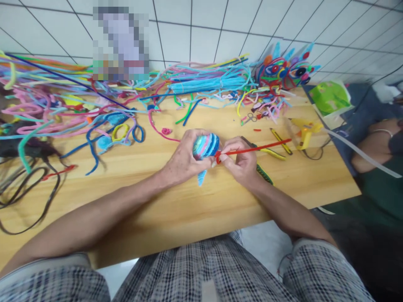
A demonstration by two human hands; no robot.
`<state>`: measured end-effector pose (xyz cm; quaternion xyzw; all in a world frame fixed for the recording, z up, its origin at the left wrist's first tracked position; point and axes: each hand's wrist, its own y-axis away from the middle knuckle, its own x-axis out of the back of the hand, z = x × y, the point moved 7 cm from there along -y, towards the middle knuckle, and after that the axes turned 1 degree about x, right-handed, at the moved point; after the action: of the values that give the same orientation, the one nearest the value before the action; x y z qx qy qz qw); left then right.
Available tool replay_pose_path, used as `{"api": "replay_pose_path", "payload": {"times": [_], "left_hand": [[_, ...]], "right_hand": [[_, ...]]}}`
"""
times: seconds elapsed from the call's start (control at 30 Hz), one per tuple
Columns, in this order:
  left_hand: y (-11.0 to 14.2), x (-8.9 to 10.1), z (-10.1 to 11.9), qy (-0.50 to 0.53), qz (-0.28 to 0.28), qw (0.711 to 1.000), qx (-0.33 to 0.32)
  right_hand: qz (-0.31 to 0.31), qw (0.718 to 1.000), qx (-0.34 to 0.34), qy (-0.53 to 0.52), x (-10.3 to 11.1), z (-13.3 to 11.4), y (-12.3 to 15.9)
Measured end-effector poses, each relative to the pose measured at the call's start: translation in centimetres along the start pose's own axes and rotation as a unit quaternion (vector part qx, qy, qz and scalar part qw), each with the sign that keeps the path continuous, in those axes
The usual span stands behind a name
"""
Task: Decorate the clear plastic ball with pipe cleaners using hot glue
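Grips striped blue-and-pink piece (208, 144) in left hand (185, 159), over wooden table (176, 214). Pinches red pipe cleaner (261, 147) in right hand (242, 161), bent end just beside the piece. Probably calls for steady hold, pinch close to the bend, long end clear of yellow-handled tool (274, 154).

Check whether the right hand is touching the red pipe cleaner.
Touching: the head view shows the right hand pinching the red pipe cleaner in its fingers near one end.

Striped blue-and-pink fuzzy ball (207, 145): left side partly hidden by left fingers (190, 140). Red fuzzy stem (261, 147): partly covered where right fingers (233, 145) pinch. Thin black cable (58, 181), far left of fingers: cut off by left edge.
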<state>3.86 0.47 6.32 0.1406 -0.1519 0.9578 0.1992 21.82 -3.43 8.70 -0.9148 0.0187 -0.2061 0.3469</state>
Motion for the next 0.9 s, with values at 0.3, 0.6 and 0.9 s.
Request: {"api": "replay_pose_path", "payload": {"times": [0.3, 0.6, 0.9], "left_hand": [[0.3, 0.0, 0.8, -0.056, 0.017, 0.997, -0.05], [0.4, 0.2, -0.3, -0.028, 0.014, 0.999, 0.022], [0.5, 1.6, 0.3, -0.086, 0.044, 0.994, 0.054]], "right_hand": [[0.002, 1.0, 0.018, 0.016, 0.1, -0.3, 0.0], [-0.003, 1.0, 0.029, 0.008, -0.1, -0.8, -0.3], [-0.027, 0.996, 0.066, 0.06, -1.8, -0.5, -0.5]]}}
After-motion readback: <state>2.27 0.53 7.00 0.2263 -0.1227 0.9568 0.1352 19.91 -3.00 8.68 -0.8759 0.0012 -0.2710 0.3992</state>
